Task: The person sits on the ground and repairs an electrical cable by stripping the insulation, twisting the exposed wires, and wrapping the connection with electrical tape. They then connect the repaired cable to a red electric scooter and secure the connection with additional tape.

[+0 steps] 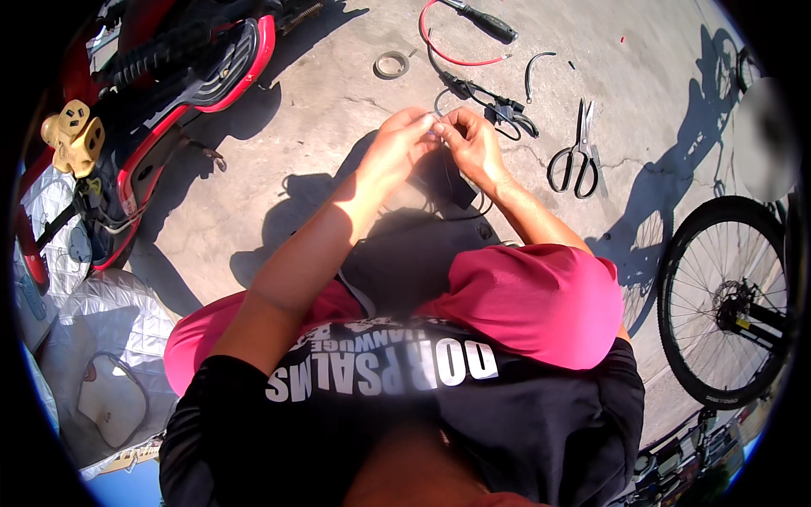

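Observation:
Over the concrete ground, my left hand (pixel 405 139) and my right hand (pixel 473 145) meet fingertip to fingertip. Both are closed in a pinch on thin wire (pixel 447 162), whose ends are mostly hidden by the fingers. Just beyond my right hand lies a black cable with connectors (pixel 507 111). Farther off, a red wire (pixel 465 61) curves across the ground near a screwdriver with a black handle (pixel 492 25). Scissors with black handles (pixel 574 160) rest to the right of my right hand, blades pointing away.
A roll of tape (pixel 391 65) and a short black tube (pixel 530 78) lie on the ground ahead. At left stands a red and black scooter (pixel 232 72) with a yellow multi-outlet plug (pixel 76 139), beside a silver quilted cover (pixel 110 296). A bicycle wheel (pixel 672 304) is at right.

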`<state>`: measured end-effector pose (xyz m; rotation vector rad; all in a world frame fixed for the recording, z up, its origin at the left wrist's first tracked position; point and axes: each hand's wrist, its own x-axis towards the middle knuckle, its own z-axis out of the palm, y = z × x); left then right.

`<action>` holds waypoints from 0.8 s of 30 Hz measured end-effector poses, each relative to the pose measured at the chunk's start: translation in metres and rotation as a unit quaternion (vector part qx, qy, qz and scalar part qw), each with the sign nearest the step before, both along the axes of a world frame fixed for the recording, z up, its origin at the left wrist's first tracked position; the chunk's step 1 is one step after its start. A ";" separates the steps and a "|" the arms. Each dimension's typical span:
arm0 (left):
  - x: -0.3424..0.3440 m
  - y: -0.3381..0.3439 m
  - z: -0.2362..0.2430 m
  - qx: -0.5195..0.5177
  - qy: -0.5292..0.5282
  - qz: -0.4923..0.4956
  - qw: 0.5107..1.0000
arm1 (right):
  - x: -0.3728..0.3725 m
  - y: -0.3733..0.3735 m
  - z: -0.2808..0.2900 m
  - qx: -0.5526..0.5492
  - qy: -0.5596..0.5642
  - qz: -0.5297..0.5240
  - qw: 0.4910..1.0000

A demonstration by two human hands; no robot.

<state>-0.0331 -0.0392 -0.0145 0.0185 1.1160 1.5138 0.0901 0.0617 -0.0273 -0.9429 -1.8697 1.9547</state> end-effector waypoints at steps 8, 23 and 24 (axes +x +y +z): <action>-0.060 -0.038 -0.045 -0.038 -0.050 0.102 0.993 | -0.081 0.056 -0.046 0.319 -0.022 0.176 0.931; -0.062 -0.021 -0.027 -0.136 0.195 0.013 0.971 | -0.048 0.064 -0.018 -0.286 0.166 0.027 0.943; -0.059 -0.017 -0.025 -0.143 0.258 0.024 0.955 | -0.039 0.064 -0.011 -0.398 0.209 0.032 0.893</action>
